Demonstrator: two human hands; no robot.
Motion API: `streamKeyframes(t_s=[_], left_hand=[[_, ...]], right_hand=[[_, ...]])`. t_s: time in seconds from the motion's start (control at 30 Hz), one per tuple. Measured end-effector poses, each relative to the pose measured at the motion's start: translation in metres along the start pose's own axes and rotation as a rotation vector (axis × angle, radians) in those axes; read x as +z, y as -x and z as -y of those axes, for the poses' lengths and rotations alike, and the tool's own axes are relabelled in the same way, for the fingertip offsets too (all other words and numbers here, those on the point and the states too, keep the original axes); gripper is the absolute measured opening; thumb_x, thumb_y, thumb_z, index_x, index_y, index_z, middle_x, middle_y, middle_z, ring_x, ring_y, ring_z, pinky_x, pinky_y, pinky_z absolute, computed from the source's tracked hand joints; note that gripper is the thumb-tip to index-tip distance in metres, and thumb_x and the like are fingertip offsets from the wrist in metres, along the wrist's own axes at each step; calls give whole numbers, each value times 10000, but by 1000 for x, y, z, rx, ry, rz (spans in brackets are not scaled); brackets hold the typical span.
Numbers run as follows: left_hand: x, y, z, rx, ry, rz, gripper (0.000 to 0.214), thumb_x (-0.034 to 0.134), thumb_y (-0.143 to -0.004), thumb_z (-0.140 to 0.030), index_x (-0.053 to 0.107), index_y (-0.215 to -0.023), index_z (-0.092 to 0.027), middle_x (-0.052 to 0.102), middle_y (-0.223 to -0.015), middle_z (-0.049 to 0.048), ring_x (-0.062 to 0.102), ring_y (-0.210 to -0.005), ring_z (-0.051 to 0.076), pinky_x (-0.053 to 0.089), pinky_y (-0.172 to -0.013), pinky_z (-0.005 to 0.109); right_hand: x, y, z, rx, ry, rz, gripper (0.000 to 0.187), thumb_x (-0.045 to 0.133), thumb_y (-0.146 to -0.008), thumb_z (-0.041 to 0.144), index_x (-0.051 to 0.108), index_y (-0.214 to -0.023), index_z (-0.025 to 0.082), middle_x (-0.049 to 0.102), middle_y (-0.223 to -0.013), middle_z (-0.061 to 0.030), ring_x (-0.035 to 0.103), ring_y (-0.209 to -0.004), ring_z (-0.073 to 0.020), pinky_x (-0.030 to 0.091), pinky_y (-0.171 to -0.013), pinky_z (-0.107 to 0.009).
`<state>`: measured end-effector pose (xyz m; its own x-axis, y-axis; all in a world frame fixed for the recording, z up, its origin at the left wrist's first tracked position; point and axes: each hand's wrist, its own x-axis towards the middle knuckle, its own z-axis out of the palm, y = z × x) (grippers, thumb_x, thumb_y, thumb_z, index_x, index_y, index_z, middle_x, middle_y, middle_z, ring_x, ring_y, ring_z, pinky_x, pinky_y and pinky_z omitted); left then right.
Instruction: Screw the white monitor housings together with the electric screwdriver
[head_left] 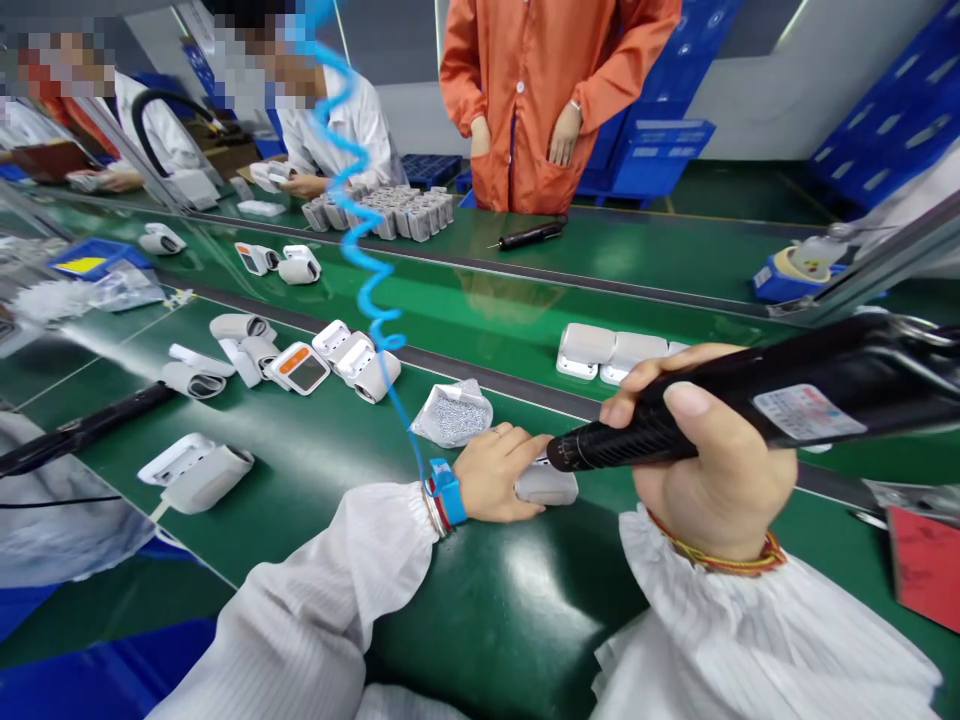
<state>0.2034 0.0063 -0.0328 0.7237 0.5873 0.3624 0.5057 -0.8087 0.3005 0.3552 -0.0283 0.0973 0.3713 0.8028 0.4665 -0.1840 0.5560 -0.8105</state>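
My right hand (712,460) is closed round a black electric screwdriver (885,365). Its ribbed nose points left and down, over a white and grey wrist blood pressure monitor (551,488) lying on the green bench; the bit and its contact point are hidden. Pressed against the left side of that monitor, my left hand (499,475) holds it with the fingers bent over it. A blue wrist strap with a coiled blue cord (367,215) is on my left wrist. Just beyond the left hand lies a clear bag of small screws (454,412).
Several more monitors (300,368) lie to the left, and a row of them (589,350) stands on the green conveyor (480,300) ahead. A red sheet (926,565) lies at right. Across the belt, a person in orange (525,100) stands near another screwdriver (531,234).
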Motion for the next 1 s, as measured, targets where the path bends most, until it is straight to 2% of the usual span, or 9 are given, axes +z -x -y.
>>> streamKeyframes(t_s=[0.33,0.57,0.87,1.0], left_hand=[[2,0,0,18,-23,-28,739,639,-694,-536,469,-1297,-144,617,-1012,102,576,-897,281,516,-725,417],[1,-2,-2,19,-36,-33,716,630,-703,-528,470,-1290,-150,601,-1018,107,575,-892,277,516,-729,415],[0,-3,-4,15,-27,-74,678,647,-669,-497,518,-1233,-143,625,-990,94,578,-865,265,516,-720,394],[-1,-2,-4,-3,-27,-54,692,660,-655,-495,513,-1234,-146,625,-999,93,577,-881,272,511,-723,399]], right_hand=[[-1,1,-2,-26,19,38,202,718,-700,302,576,-790,188,616,-710,-2,565,-485,-131,458,-486,-312],[-2,-2,-5,-53,15,95,216,720,-723,318,556,-775,188,579,-630,15,554,-472,-127,447,-484,-299],[-3,-9,-11,-19,30,41,240,709,-707,338,529,-692,180,559,-579,25,523,-443,-110,428,-447,-276],[-1,-8,-13,-38,11,40,212,708,-701,315,554,-692,170,577,-612,15,531,-452,-110,439,-449,-276]])
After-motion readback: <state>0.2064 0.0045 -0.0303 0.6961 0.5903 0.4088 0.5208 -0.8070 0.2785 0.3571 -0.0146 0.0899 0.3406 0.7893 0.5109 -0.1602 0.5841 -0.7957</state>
